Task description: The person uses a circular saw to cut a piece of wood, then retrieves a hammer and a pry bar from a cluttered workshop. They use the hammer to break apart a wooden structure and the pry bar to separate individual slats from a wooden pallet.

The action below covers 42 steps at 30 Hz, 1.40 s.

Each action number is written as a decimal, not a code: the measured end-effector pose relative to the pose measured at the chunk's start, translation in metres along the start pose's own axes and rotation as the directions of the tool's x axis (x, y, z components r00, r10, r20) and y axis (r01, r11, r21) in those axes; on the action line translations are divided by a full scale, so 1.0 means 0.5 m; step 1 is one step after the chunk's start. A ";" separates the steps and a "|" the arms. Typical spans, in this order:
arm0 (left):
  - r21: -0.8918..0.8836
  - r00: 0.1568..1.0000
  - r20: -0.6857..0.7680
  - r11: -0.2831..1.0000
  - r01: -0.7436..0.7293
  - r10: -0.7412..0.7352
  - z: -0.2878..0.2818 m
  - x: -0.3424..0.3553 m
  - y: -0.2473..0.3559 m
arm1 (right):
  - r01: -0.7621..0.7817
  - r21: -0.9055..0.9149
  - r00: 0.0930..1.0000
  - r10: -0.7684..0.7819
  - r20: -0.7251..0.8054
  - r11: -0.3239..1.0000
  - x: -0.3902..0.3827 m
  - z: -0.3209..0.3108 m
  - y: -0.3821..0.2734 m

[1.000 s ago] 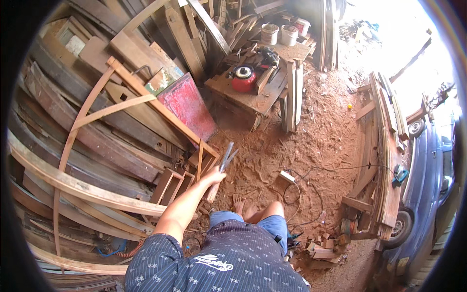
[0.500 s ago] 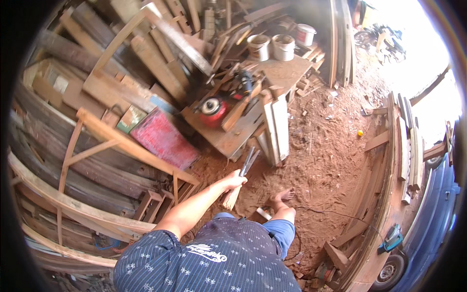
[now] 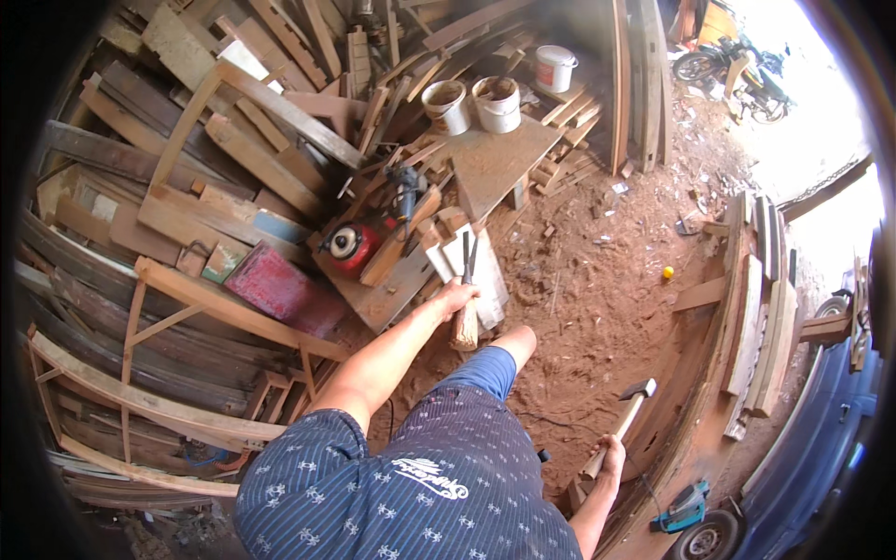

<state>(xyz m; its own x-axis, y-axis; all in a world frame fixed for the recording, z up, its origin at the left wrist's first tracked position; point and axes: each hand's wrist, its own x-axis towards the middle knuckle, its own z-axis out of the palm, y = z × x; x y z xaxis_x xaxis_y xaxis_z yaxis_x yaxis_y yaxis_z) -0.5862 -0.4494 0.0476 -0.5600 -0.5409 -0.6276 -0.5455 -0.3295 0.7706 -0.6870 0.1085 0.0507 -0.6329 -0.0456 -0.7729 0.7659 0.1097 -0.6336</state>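
In front of me, my left hand (image 3: 457, 298) is closed around what look like two chisels (image 3: 469, 254), their narrow metal blades pointing away from me. A worn wooden handle (image 3: 465, 329) sticks out below the fist. Low on the right, my right hand (image 3: 609, 459) grips the pale wooden handle of a hammer (image 3: 637, 390). The hammer's dark block-shaped head is up and tilted away from me, beside the long timber beam (image 3: 698, 411). Just beyond the chisels stand white-edged boards (image 3: 485, 280) leaning against the low workbench (image 3: 397, 294).
A red round machine (image 3: 359, 247) and a power tool (image 3: 405, 191) lie on the workbench, with buckets (image 3: 496, 105) behind. Stacked timber and a wooden frame (image 3: 224, 308) fill the left. A teal power tool (image 3: 682, 507) sits on the right beam; a blue vehicle (image 3: 812, 420) stands beyond.
My right hand has come into view at the lower right, holding the hammer. The left hand still holds the chisels, now more upright and nearer the leaning boards. The view has shifted right.
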 end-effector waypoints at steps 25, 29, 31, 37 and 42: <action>0.345 0.821 -0.553 0.858 0.381 -0.141 -0.032 0.966 0.296 | -0.083 -0.746 0.987 0.158 0.030 0.661 0.443 0.229 -0.601; 0.446 0.803 -0.594 0.810 0.381 -0.050 -0.036 0.983 0.399 | 0.036 -0.778 0.989 0.089 0.118 0.627 0.508 0.300 -0.655; 0.555 0.854 -0.504 0.709 0.434 -0.127 -0.021 0.940 0.434 | -0.003 -0.787 0.986 0.133 0.100 0.617 0.511 0.361 -0.699; 0.722 0.940 -0.320 0.613 0.322 -0.116 0.021 0.916 0.294 | 0.186 -0.809 0.961 0.070 0.268 0.557 0.560 0.517 -0.736; 0.558 0.934 -0.350 0.785 0.271 -0.074 0.087 0.850 0.123 | 0.429 -0.765 0.864 0.027 0.502 0.480 0.556 0.703 -0.768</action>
<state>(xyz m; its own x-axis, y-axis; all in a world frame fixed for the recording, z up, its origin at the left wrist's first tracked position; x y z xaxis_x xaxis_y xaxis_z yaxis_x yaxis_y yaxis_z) -0.8849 -0.6657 -0.1764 -0.2647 -0.7517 -0.6041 -0.9274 0.0268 0.3730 -1.1172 -0.2953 0.0670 -0.4694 -0.5349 -0.7025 0.0090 0.7927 -0.6096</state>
